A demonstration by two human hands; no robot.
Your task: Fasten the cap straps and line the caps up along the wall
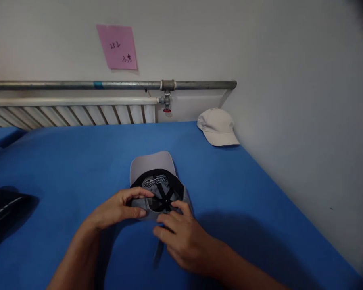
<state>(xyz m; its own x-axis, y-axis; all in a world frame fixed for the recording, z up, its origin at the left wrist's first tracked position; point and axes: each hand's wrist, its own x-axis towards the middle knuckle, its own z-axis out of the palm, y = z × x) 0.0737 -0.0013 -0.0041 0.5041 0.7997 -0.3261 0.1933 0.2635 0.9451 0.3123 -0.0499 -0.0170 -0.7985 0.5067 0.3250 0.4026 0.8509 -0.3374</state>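
Observation:
A grey baseball cap lies upside down on the blue surface, brim pointing away from me, its black inner band and crossed seams showing. My left hand pinches the cap's left back edge, thumb outside and fingers inside the rim. At the back opening, my right hand has its fingers bent over the rim and closed on the cap's rear edge. Below the right fingers hangs a dark strap, blurred at its end. Part of the rear edge is hidden by the fingers.
A pale cap rests at the far right corner by the wall. Something black with a white stripe lies at the left. Behind the blue surface run a metal pipe with a red-handled valve and a white radiator.

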